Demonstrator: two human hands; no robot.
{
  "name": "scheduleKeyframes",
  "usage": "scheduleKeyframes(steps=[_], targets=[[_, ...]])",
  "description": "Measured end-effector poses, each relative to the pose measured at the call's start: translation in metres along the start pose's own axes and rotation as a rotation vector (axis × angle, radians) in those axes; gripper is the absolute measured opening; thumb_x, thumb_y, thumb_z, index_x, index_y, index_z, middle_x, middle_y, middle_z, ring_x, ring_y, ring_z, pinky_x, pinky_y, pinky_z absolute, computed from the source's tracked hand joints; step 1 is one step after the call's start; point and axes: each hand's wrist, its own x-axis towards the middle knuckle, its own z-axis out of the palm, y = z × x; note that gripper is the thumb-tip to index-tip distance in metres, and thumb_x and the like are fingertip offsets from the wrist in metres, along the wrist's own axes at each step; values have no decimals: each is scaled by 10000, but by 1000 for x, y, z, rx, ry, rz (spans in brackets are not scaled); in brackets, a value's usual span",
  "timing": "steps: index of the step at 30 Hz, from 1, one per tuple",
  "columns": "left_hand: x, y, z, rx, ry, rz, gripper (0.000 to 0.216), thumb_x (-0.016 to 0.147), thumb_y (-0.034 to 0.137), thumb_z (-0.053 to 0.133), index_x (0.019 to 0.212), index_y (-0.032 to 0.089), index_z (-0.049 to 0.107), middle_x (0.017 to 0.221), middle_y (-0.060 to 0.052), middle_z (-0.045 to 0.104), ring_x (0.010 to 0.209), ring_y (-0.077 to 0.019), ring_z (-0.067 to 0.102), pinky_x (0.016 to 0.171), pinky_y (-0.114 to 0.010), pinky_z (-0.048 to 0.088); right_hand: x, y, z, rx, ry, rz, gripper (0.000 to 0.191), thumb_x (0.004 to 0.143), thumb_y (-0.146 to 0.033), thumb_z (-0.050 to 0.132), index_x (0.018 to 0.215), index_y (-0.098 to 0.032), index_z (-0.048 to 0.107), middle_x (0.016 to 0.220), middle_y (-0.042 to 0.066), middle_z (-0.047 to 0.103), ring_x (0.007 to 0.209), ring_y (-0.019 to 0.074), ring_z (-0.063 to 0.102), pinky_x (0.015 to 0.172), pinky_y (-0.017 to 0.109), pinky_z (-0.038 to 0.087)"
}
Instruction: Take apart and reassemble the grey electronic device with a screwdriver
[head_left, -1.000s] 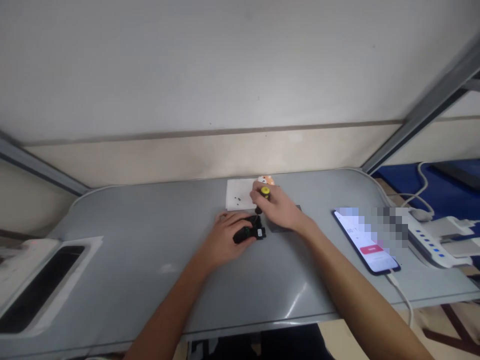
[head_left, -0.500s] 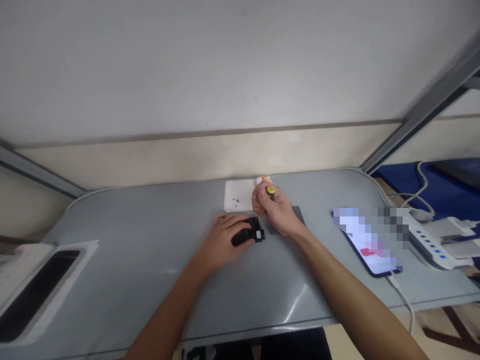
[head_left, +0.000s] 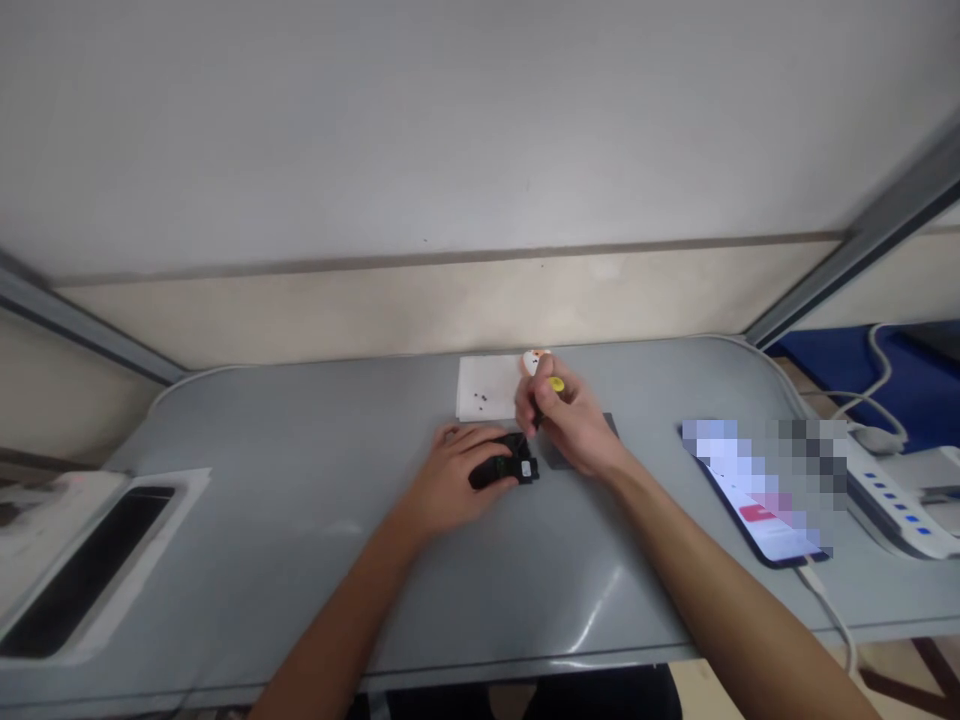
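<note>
My left hand (head_left: 450, 478) is closed around a small black device (head_left: 527, 471) with a white label, keeping it on the table. A bit of green shows on the device between the fingers. In my right hand (head_left: 576, 425) is a screwdriver (head_left: 556, 384) with a yellow-ended dark handle, tilted, its tip pointing down at the right part of the device. Whether the tip touches a screw is too small to tell. Behind the hands, several tiny dark pieces, apparently screws (head_left: 481, 399), lie on a white paper (head_left: 480, 372).
A dark grey flat piece (head_left: 556, 457) lies partly under my right hand, and an orange-and-white object (head_left: 534, 361) stands behind it. To the right are a lit phone (head_left: 784, 545) on a cable and a power strip (head_left: 911, 535). At left, a dark slab (head_left: 90, 570) rests on white sheets.
My right hand has changed its hold on the screwdriver; the handle leans more and shows more below the fingers. My left hand still holds the device. The whole view has shifted slightly.
</note>
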Motion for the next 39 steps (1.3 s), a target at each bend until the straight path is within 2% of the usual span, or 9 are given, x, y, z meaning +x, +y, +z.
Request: scheduleKeyframes(steps=[4,6,9,14,20,24,33,39], targets=[[1,2,-1,-5,-7,-21,209,908,338,772,1107,283,739,1326,-44,728,1231,-259,667,1129,-484,385,0,-2,3,-39,20,-20,457,923,-659,638,824,-263,432,627,-69,417,550,125,394,578,290,349],[2,2,-1,-2,-4,-30,209,903,336,773,1103,281,743,1312,-45,734,1225,-260,670,1134,-483,387,0,-8,6,-59,20,12,455,952,-704,537,865,-259,517,658,-42,435,580,142,412,595,307,380],[2,3,-1,-10,0,-37,208,901,335,772,1099,281,744,1299,-46,741,1221,-263,673,1143,-494,382,1,-15,8,-57,3,73,454,993,-652,459,928,-236,629,711,3,499,653,171,483,657,335,444],[2,2,-1,-23,-1,-29,182,908,341,769,1078,280,747,1337,-52,724,1250,-277,658,1138,-518,387,2,-7,5,-1,19,52,396,958,-609,588,838,-232,582,828,26,608,723,166,563,700,329,477],[2,1,0,-18,3,-26,190,890,326,791,1065,274,738,1345,-50,721,1237,-279,665,1132,-523,374,2,2,6,27,27,-7,399,973,-631,569,893,-241,585,691,-16,488,619,145,440,604,301,405],[2,2,-1,-13,-4,-30,186,891,318,790,1059,271,726,1347,-51,719,1232,-270,663,1140,-510,356,-1,-1,10,-20,30,1,416,965,-664,557,918,-252,592,714,-6,488,649,158,443,619,310,421],[2,2,-1,-11,2,-25,212,881,331,804,1063,263,718,1345,-51,719,1237,-280,662,1137,-502,354,-3,-3,6,-31,-49,-39,365,958,-582,643,864,-230,619,736,-6,567,671,142,500,635,297,407],[3,5,-4,-43,-28,-38,195,891,307,798,1064,270,717,1354,-39,710,1236,-271,658,1144,-505,342,-1,-13,-2,113,32,-59,338,971,-562,638,892,-234,639,736,-9,530,665,134,471,627,291,404]])
